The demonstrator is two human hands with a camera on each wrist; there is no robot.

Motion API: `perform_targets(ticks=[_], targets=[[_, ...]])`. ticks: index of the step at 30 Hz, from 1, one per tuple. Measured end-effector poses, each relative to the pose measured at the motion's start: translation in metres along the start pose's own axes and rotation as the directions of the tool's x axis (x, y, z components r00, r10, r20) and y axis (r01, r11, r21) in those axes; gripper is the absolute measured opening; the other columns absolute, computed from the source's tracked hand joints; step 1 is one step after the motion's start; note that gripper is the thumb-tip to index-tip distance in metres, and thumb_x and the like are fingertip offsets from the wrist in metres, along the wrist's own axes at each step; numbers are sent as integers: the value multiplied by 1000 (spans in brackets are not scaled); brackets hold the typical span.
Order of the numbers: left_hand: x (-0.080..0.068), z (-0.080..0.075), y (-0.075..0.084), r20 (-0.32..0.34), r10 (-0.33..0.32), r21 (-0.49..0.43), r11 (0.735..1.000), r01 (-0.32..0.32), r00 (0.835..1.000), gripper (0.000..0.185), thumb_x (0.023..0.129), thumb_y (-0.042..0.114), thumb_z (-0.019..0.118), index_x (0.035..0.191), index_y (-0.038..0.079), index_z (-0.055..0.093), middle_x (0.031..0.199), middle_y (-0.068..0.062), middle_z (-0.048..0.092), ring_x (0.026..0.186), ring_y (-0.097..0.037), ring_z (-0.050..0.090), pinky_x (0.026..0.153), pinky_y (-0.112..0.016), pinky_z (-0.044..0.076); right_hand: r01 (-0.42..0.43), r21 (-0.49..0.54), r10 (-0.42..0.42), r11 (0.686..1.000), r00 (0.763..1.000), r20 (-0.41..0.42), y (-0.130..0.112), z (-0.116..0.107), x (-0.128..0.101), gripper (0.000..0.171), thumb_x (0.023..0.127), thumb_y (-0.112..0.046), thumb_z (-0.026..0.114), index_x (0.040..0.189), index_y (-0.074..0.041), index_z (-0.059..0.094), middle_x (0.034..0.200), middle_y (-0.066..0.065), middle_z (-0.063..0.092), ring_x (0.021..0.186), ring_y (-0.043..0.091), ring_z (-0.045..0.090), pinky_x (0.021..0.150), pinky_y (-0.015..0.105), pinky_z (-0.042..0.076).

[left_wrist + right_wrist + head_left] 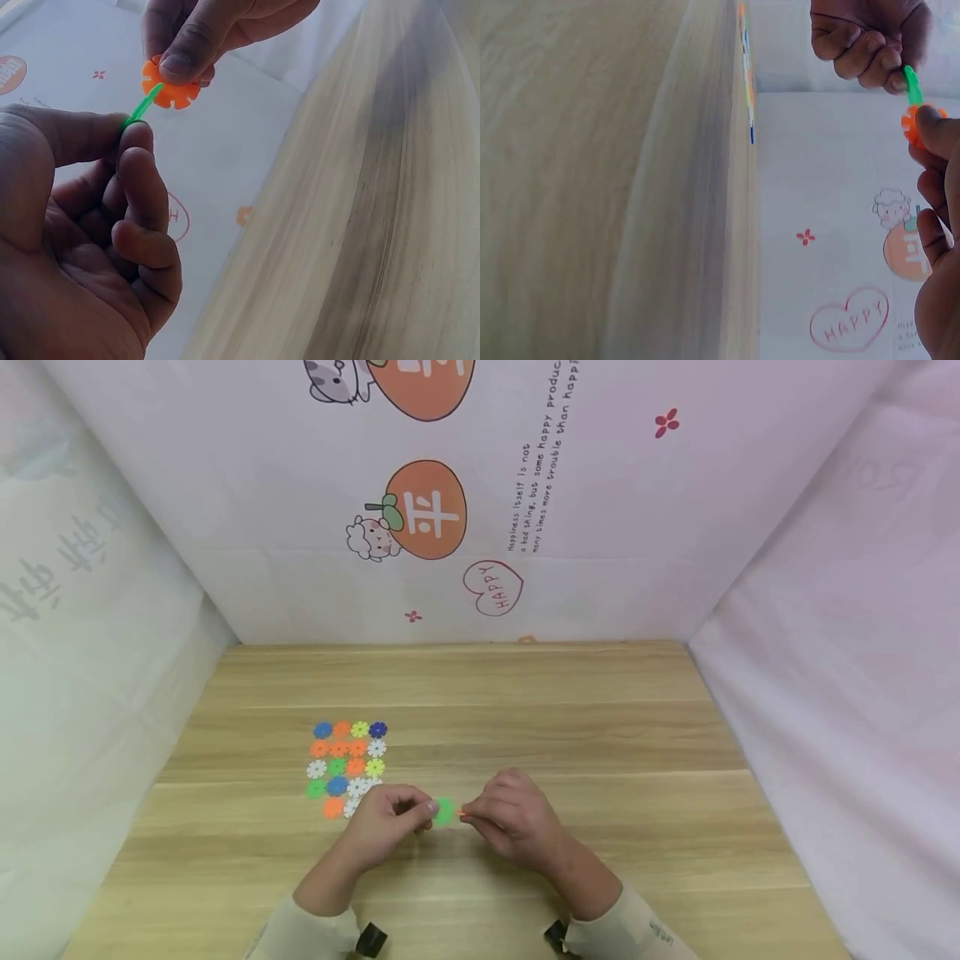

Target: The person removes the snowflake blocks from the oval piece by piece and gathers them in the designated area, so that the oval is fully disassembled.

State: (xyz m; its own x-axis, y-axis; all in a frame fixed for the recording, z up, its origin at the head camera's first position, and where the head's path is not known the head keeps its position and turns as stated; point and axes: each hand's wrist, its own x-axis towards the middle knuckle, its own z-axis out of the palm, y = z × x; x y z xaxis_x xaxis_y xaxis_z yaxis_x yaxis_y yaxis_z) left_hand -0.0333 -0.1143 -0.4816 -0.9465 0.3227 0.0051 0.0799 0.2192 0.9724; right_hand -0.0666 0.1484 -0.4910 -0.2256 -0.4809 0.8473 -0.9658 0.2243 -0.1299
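Note:
My left hand point(390, 822) pinches a green snowflake disc point(443, 811) by its edge, a little above the wooden table point(570, 735). My right hand point(510, 814) pinches an orange snowflake disc point(172, 84) between thumb and fingers. The green disc point(142, 107) stands edge-on and meets a slot of the orange one. The right wrist view shows the green disc point(911, 84) just above the orange disc point(913, 124), with the left hand's fingers point(862, 45) behind. A flat patch of several coloured discs point(347, 764) lies on the table just left of my left hand.
White printed cloth walls point(480, 527) close in the table at the back and on both sides. Bare wood stretches to the right and behind the hands. Dark wrist-camera mounts point(371, 939) sit at both sleeves.

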Motion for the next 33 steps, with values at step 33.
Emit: perform_targets(ticks=[33], targets=[[-52,-90,-22,-384,-289,25,946,323,877,40,94,43,77,112,7,78,101,-8,75,90,-23,67,80,-36,56,-161,3,156,987,964,216,7,28,20,15,85,-20,87,98,-14,82,86,-8,75,74,7,64,69,23,51]])
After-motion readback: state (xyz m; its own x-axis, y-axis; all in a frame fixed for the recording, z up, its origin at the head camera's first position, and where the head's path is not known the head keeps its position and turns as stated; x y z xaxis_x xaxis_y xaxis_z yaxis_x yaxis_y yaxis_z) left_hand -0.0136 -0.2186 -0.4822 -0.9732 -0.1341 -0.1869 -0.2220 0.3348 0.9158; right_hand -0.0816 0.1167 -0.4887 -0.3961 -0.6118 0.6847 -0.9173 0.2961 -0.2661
